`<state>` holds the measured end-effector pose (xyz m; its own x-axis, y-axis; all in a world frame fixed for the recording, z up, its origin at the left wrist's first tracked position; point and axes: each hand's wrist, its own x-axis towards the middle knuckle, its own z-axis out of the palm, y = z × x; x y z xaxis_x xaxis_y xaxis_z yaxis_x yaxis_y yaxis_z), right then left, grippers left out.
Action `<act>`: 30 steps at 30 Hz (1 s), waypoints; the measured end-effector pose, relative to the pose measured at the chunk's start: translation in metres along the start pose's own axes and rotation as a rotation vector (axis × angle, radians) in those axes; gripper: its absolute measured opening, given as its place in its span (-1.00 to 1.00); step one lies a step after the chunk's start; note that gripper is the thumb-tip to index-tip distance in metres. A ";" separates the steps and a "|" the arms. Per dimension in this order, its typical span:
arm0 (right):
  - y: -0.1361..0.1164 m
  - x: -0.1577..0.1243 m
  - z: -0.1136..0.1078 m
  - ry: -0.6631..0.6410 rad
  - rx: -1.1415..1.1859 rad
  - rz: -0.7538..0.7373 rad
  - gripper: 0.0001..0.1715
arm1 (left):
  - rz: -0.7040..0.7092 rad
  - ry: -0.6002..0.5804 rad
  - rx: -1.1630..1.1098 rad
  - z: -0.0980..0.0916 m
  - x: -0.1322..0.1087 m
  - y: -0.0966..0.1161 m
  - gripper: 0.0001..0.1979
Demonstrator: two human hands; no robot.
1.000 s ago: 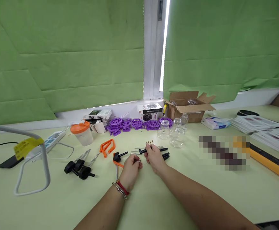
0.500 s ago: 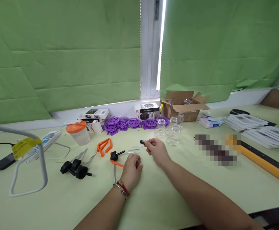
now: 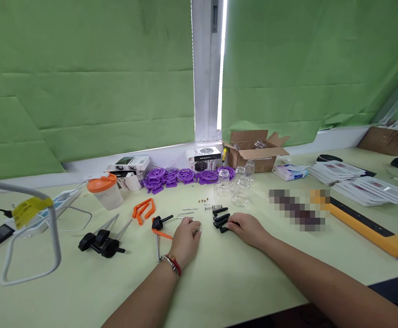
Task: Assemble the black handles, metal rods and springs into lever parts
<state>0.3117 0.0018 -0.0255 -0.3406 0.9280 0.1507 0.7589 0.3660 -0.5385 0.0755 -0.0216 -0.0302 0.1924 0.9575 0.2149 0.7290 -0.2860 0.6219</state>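
Note:
My right hand (image 3: 248,228) rests at a small cluster of black plastic pieces (image 3: 220,220), its fingertips pinched on the end of the nearest black plastic piece (image 3: 224,229). My left hand (image 3: 185,239) lies on the table with curled fingers; small shiny metal parts (image 3: 195,231) show between thumb and forefinger, too tiny to name. Just beyond the hands are springs (image 3: 214,207), several small brass pieces (image 3: 203,200) and thin metal rods (image 3: 187,213). Left of my left hand sits a black crank-like part (image 3: 157,222) with an orange handle piece (image 3: 162,234) beside it.
Black knobs with metal rods (image 3: 109,246), orange handle pieces (image 3: 144,210) and an orange-lidded cup (image 3: 105,191) are on the left. Purple wheel-shaped parts (image 3: 186,176), glass jars (image 3: 240,193) and a cardboard box (image 3: 257,159) line the back. A grey looped frame (image 3: 58,241) stands at far left.
My right hand has moved down and right, from holding up a small black part to the black pieces on the table. Springs and brass pieces it covered now show. My left hand stays nearly still.

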 end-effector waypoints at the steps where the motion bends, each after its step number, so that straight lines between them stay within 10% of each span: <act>1: 0.001 0.003 0.001 0.012 -0.041 -0.030 -0.62 | 0.016 -0.004 0.017 0.000 0.000 0.000 -0.80; 11: -0.011 0.011 0.007 0.173 -0.184 -0.146 -0.76 | 0.026 -0.013 0.039 0.001 0.005 -0.001 -0.80; 18: -0.058 0.033 0.031 -0.040 -0.236 -0.379 -0.80 | 0.014 0.006 -0.044 -0.007 0.005 -0.007 -0.84; 30: -0.061 0.039 0.039 -0.061 -0.231 -0.436 -0.73 | 0.008 0.002 -0.067 -0.010 0.005 -0.008 -0.82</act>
<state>0.2302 0.0132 -0.0190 -0.6805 0.6817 0.2687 0.6391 0.7316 -0.2373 0.0640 -0.0145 -0.0263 0.1963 0.9552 0.2214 0.6818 -0.2952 0.6693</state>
